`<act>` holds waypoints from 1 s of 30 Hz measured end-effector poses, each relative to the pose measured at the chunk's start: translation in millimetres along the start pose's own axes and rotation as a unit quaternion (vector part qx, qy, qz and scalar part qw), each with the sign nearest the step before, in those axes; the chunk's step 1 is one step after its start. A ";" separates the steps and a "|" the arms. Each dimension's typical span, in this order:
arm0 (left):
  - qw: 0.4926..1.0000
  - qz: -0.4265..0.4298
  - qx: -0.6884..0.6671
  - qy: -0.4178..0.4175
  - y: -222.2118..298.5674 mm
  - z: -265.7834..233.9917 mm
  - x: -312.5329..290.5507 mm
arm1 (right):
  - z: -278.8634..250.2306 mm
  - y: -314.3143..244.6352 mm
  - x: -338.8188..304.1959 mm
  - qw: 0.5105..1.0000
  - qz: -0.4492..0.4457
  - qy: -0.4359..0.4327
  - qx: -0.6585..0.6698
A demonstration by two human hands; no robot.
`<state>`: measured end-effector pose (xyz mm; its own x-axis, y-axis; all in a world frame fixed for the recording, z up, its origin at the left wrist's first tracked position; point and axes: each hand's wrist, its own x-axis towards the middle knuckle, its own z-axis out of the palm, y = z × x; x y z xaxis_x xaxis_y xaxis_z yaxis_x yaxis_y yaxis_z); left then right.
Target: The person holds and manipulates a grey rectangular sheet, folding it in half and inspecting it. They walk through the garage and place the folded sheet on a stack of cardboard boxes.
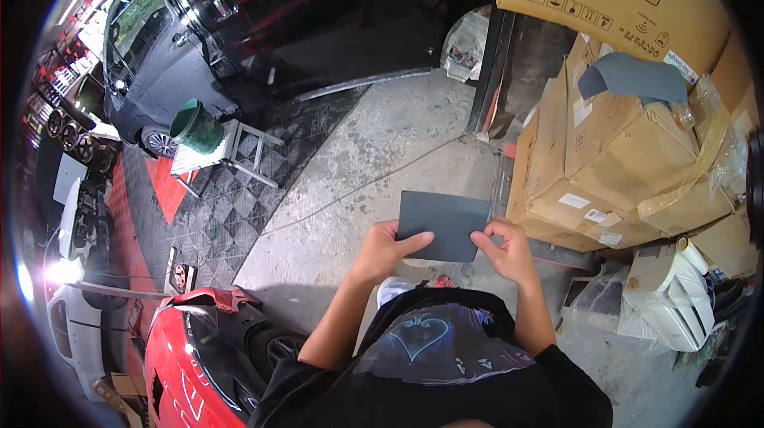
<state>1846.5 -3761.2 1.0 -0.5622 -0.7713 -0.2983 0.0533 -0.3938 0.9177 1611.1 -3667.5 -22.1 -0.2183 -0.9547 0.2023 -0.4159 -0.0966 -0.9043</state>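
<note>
In front of my body I hold a flat, dark grey sandpaper sheet [444, 225] by its two sides. My left hand [387, 251] grips the left edge, its thumb lying on top and its fingers behind. My right hand [504, 248] pinches the right edge near the lower corner, thumb against the upper face. The sheet is rectangular and looks smooth and uncreased. More grey sheets [633, 78], curled at the ends, lie on the cardboard boxes to the right.
Cardboard boxes [609, 157] are stacked on the right, above wrapped parts [668, 300]. A green bucket [196, 127] stands on a step bench [247, 153] beside a black car [334, 22]. At lower left is a red car part [187, 364]. Concrete floor [358, 181] lies ahead.
</note>
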 end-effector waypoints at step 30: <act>0.988 -0.013 -0.150 0.030 -21.3 12.9 -1.9 | 21.3 16.5 -15.4 0.967 0.102 0.041 0.230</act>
<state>1835.8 -3744.9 -14.6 -0.5180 -0.7830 -0.3445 0.2866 -0.5383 0.7925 1626.4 -3660.4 -48.2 -0.3321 -0.9431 0.0152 0.0764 -0.0430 -0.9961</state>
